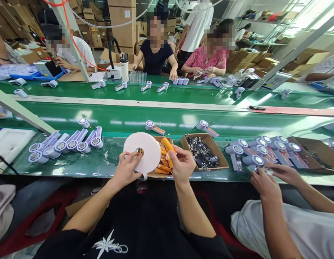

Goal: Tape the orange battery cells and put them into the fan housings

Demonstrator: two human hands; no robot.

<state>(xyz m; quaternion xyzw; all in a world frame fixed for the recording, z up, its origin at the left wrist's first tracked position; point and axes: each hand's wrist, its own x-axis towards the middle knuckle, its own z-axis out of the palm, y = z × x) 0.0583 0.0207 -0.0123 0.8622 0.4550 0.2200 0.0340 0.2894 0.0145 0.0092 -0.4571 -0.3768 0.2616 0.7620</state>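
My left hand [128, 166] grips a round white roll [148, 149], with fingers at its centre hole and the thumb by a short loose strip at its lower edge. Between thumb and fingers of my right hand [183, 163] is an orange battery [169, 144], held just right of the roll. Beneath and between both hands, a cardboard box [157, 175] holds several more orange batteries [163, 166]; the roll hides part of it. Right of my right hand stands an open box [223, 160] of black circuit boards [201, 151].
Several lilac fan housings [72, 144] lie at the left, and more [261, 149] at the right beside a co-worker's hands [269, 180]. Two housings with orange parts rest on the green belt [120, 117] ahead. People sit across the line. A slanted metal post [23, 111] stands at left.
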